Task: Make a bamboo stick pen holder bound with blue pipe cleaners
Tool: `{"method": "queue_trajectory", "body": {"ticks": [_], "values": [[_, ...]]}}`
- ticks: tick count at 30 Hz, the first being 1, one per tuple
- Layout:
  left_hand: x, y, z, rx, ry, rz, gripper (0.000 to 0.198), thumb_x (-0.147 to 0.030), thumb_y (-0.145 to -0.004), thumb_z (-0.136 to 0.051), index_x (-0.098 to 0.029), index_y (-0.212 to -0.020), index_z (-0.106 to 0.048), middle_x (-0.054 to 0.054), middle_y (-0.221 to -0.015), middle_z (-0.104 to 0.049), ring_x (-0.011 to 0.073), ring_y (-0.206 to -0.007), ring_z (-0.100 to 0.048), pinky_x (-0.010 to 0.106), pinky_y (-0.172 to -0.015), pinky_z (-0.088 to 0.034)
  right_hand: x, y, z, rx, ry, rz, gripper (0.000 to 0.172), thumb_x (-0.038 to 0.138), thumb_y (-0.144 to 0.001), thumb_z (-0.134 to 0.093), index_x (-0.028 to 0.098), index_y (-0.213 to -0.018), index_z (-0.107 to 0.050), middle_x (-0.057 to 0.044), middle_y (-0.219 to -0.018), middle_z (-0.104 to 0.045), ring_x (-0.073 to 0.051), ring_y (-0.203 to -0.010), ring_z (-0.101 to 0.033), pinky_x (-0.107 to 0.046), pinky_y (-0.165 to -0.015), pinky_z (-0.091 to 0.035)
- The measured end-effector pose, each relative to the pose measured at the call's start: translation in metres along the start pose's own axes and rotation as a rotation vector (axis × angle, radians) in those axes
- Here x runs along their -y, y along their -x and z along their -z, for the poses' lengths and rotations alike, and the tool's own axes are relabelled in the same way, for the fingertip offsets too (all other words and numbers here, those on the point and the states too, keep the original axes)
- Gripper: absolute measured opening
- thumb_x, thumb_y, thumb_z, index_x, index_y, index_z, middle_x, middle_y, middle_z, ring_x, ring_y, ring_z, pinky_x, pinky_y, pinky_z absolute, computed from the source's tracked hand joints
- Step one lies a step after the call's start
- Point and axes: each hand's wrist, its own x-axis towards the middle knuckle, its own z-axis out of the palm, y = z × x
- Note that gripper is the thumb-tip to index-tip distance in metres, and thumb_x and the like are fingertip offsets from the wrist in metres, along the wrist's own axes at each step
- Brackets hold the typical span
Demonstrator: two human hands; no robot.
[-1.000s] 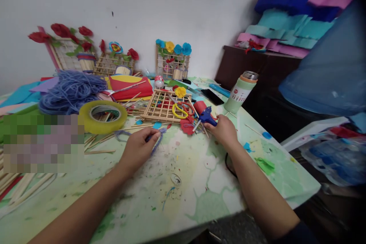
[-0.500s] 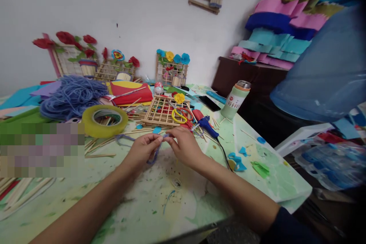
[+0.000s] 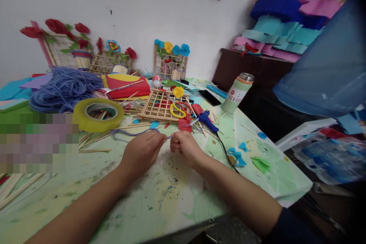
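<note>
My left hand (image 3: 144, 150) and my right hand (image 3: 184, 146) are both closed, side by side above the table, pinching a short stretch of blue-grey yarn strand (image 3: 130, 133) taut between them. The strand trails left from my left fingers toward the tape roll. A blue glue gun (image 3: 208, 121) lies just beyond my right hand, its black cord running toward the table's edge. A wooden stick lattice (image 3: 160, 106) with scissors and a yellow paper flower on it lies behind the hands.
A roll of yellow tape (image 3: 98, 114) and a heap of blue yarn (image 3: 64, 87) lie at left. A green bottle (image 3: 237, 93) and a phone (image 3: 211, 97) are at right. Flower-decorated frames (image 3: 170, 61) lean on the wall. Loose sticks and paper scraps litter the stained table (image 3: 177, 194).
My right hand left the glue gun and came over to my left hand. Both hands now pinch the yarn, and the hanging loop has been pulled straight.
</note>
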Motion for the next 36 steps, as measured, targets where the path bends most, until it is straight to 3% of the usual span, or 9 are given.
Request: {"method": "queue_trajectory", "body": {"ticks": [3, 7, 12, 14, 17, 21, 25, 30, 36], "values": [[0.000, -0.001, -0.001, 0.002, 0.111, 0.090, 0.027, -0.033, -0.090, -0.042, -0.017, -0.086, -0.064, 0.007, -0.082, -0.067, 0.0206, -0.078, -0.059, 0.033, -0.072, -0.042, 0.001, 0.003, 0.003, -0.003, 0.200, 0.106, 0.032, 0.030, -0.078, -0.041, 0.021, -0.049, -0.031, 0.005, -0.047, -0.030, -0.010, -0.046, -0.030, -0.026, -0.051, -0.027], [0.000, -0.006, -0.003, 0.046, 0.535, 0.376, 0.026, -0.040, -0.083, -0.051, -0.017, -0.075, -0.061, 0.001, -0.067, -0.059, 0.0141, -0.062, -0.052, 0.027, -0.060, -0.040, 0.006, 0.010, 0.010, -0.138, 0.817, 0.525, 0.028, 0.038, -0.088, -0.045, 0.017, -0.074, -0.057, -0.005, -0.074, -0.056, -0.018, -0.075, -0.049, -0.031, -0.072, -0.036], [0.003, -0.009, -0.005, 0.065, 0.991, 0.824, 0.031, -0.045, -0.067, -0.066, -0.016, -0.074, -0.057, -0.009, -0.046, -0.033, 0.0050, -0.038, -0.023, 0.020, -0.038, -0.016, 0.009, 0.010, 0.019, -0.273, 0.905, 0.749, 0.034, 0.034, -0.096, -0.032, 0.016, -0.104, -0.060, -0.009, -0.094, -0.063, -0.020, -0.091, -0.053, -0.034, -0.082, -0.039], [0.002, -0.009, -0.004, 0.060, 1.124, 0.907, 0.032, -0.042, -0.062, -0.070, -0.016, -0.071, -0.055, -0.010, -0.046, -0.031, 0.0034, -0.038, -0.019, 0.018, -0.037, -0.012, 0.009, 0.007, 0.023, -0.252, 0.991, 0.808, 0.035, 0.038, -0.094, -0.039, 0.017, -0.116, -0.057, -0.010, -0.102, -0.063, -0.022, -0.097, -0.052, -0.036, -0.086, -0.038], [-0.002, -0.010, -0.001, 0.109, 1.263, 0.931, 0.033, -0.038, -0.058, -0.074, -0.016, -0.066, -0.051, -0.010, -0.047, -0.031, 0.0022, -0.039, -0.018, 0.017, -0.037, -0.011, 0.008, 0.001, 0.026, -0.077, 1.138, 0.873, 0.037, 0.039, -0.091, -0.048, 0.020, -0.122, -0.056, -0.011, -0.105, -0.064, -0.023, -0.098, -0.052, -0.037, -0.086, -0.038], [-0.004, -0.009, 0.000, 0.192, 1.293, 0.917, 0.034, -0.039, -0.058, -0.075, -0.016, -0.064, -0.050, -0.010, -0.047, -0.031, 0.0021, -0.038, -0.017, 0.016, -0.037, -0.010, 0.005, -0.001, 0.026, 0.023, 1.143, 0.825, 0.021, 0.029, -0.093, -0.046, 0.020, -0.097, -0.065, -0.007, -0.091, -0.066, -0.019, -0.087, -0.053, -0.033, -0.080, -0.039], [-0.003, -0.007, -0.003, 0.211, 1.181, 0.843, 0.032, -0.043, -0.063, -0.071, -0.017, -0.067, -0.054, -0.010, -0.046, -0.031, 0.0036, -0.037, -0.019, 0.018, -0.037, -0.012, 0.003, -0.001, 0.022, -0.005, 1.096, 0.712, 0.024, 0.029, -0.093, -0.044, 0.018, -0.078, -0.060, -0.005, -0.077, -0.060, -0.017, -0.078, -0.049, -0.030, -0.073, -0.036], [-0.002, -0.006, -0.003, 0.149, 0.618, 0.426, 0.025, -0.040, -0.079, -0.057, -0.018, -0.072, -0.065, 0.001, -0.065, -0.061, 0.0148, -0.061, -0.055, 0.025, -0.056, -0.039, -0.003, -0.005, 0.018, -0.052, 0.963, 0.490, 0.031, 0.024, -0.091, -0.041, 0.019, -0.061, -0.041, 0.001, -0.062, -0.043, -0.013, -0.063, -0.039, -0.026, -0.061, -0.028], [-0.006, 0.002, -0.002, 0.123, 0.091, 0.041, 0.027, -0.032, -0.089, -0.043, -0.019, -0.086, -0.066, 0.007, -0.080, -0.069, 0.0210, -0.076, -0.061, 0.032, -0.068, -0.041, -0.013, -0.009, 0.014, -0.063, 0.531, 0.171, 0.038, 0.033, -0.086, -0.042, 0.021, -0.053, -0.028, 0.006, -0.052, -0.026, -0.009, -0.050, -0.025, -0.024, -0.050, -0.021]]}}
